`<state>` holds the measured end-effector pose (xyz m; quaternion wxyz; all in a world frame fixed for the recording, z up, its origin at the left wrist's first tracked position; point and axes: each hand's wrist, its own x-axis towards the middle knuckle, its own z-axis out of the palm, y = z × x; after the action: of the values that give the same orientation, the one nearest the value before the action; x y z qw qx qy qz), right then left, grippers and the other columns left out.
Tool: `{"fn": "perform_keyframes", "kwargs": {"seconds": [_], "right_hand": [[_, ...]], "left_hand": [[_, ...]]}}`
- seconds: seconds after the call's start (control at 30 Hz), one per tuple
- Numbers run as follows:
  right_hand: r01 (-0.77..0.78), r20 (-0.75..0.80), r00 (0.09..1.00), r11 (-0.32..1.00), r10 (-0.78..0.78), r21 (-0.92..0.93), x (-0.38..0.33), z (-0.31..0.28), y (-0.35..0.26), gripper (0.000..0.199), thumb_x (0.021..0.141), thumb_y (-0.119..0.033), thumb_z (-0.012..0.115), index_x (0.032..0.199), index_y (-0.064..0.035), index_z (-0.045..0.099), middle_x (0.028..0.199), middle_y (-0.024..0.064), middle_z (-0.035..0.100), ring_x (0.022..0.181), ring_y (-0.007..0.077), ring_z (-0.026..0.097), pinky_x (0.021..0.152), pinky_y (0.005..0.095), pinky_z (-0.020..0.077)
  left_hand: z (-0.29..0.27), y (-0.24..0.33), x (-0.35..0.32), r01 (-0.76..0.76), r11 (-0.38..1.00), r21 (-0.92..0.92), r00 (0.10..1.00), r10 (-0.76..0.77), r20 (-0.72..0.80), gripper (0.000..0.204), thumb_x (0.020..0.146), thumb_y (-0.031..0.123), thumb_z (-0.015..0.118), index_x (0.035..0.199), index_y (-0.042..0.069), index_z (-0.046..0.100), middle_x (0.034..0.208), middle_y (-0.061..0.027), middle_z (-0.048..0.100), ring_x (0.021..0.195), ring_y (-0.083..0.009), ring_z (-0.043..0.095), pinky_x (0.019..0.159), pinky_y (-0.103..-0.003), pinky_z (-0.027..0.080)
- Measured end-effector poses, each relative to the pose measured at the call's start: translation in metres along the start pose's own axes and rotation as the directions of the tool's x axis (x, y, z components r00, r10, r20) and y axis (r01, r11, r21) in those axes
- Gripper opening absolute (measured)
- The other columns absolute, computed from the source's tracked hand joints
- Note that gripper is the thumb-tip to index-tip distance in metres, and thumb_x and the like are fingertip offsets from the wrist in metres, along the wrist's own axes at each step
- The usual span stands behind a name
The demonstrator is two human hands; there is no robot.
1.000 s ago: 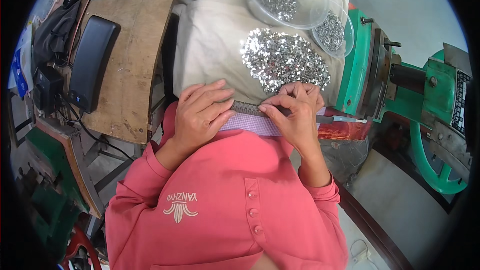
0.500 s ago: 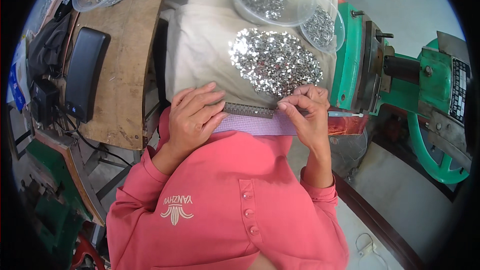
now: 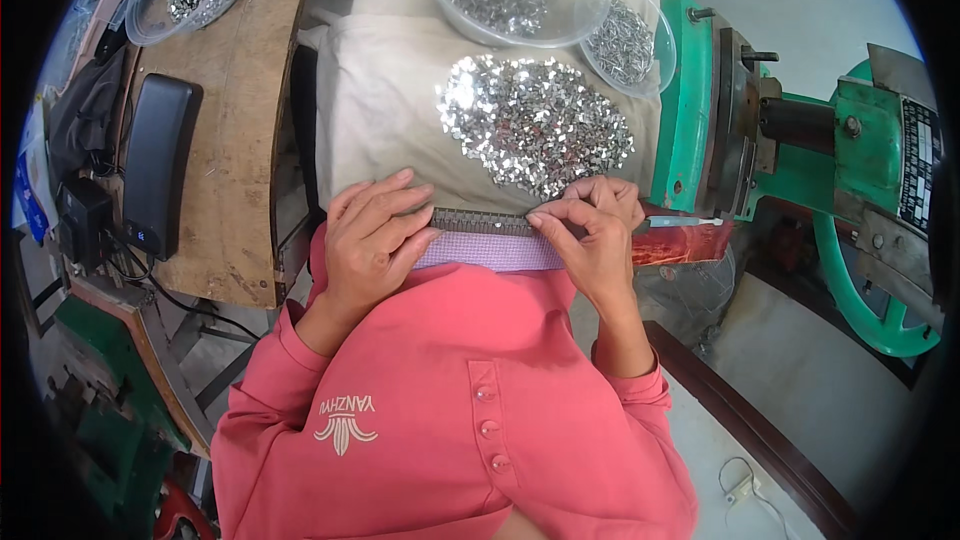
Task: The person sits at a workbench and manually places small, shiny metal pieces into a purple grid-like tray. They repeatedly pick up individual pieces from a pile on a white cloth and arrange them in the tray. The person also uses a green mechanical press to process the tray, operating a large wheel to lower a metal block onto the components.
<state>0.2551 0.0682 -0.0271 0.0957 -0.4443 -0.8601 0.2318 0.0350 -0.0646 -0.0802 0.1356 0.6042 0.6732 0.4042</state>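
Observation:
A dark, narrow slotted strip [image 3: 470,222] lies crosswise in front of me, with a small bright spot toward its right part. My left hand [image 3: 368,242] grips its left end between thumb and fingers. At the opposite end, the thumb and forefinger of my right hand [image 3: 592,238] are pinched together; whatever is between them is too small to make out. Just beyond the strip, a heap of small shiny metal pieces [image 3: 535,125] is spread on a beige cloth [image 3: 375,110]. Purple checked fabric [image 3: 487,252] shows below the strip.
Behind the heap stand a large clear tub [image 3: 597,0] and a smaller clear bowl [image 3: 664,68], both with metal parts inside. A green machine [image 3: 685,110] is close on my right. The wooden table [image 3: 225,160] at left carries a black device [image 3: 160,160] and another bowl [image 3: 135,25].
The whole scene has slid slightly left in the picture. My right fingertips have come down from the near edge of the heap to the strip's right end. My left hand keeps its grip.

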Motion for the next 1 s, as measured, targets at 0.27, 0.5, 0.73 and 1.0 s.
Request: {"fn": "perform_keyframes", "kwargs": {"seconds": [0.27,0.5,0.73,1.0], "right_hand": [[-0.018,-0.025,1.0,1.0,0.018,0.013,-0.002,0.002,-0.002,0.013,0.074,-0.026,0.082,0.08,-0.0158,0.079,0.088,-0.0023,0.058,0.099,0.0233,0.046,0.092,0.0404,0.0275],[-0.024,-0.041,0.999,0.994,0.029,0.103,0.0,-0.008,0.006,0.011,0.073,-0.021,0.083,0.08,-0.0141,0.078,0.087,-0.0025,0.057,0.099,0.0218,0.045,0.09,0.0374,0.0309],[0.059,-0.317,0.947,0.998,-0.044,0.038,0.046,-0.046,0.004,0.01,0.076,-0.015,0.081,0.082,-0.0119,0.074,0.089,0.0019,0.058,0.098,0.0216,0.045,0.091,0.0348,0.0324],[0.059,-0.432,0.886,0.965,-0.168,-0.255,0.114,-0.046,0.037,0.011,0.082,-0.023,0.079,0.092,-0.0182,0.078,0.098,0.0008,0.062,0.105,0.0245,0.045,0.092,0.0401,0.0342]], "left_hand": [[0.001,-0.001,0.0,-0.006,1.0,0.001,1.0,0.006,-0.002,0.018,0.072,0.015,0.081,0.087,0.01,0.074,0.109,-0.0008,0.072,0.116,-0.0203,0.063,0.096,-0.038,0.042],[0.001,0.0,0.001,-0.009,1.0,0.004,1.0,0.009,-0.012,0.017,0.073,0.015,0.081,0.087,0.009,0.074,0.108,-0.0008,0.072,0.115,-0.0205,0.064,0.096,-0.038,0.042],[0.001,-0.001,-0.001,0.001,1.0,-0.01,1.0,-0.001,0.015,0.021,0.069,0.015,0.084,0.087,0.01,0.073,0.11,-0.0023,0.072,0.116,-0.0234,0.063,0.097,-0.04,0.042],[0.002,0.001,0.0,-0.004,1.0,-0.008,1.0,0.004,-0.002,0.023,0.068,0.016,0.084,0.088,0.011,0.073,0.109,-0.0013,0.072,0.115,-0.022,0.064,0.095,-0.039,0.042]]}}
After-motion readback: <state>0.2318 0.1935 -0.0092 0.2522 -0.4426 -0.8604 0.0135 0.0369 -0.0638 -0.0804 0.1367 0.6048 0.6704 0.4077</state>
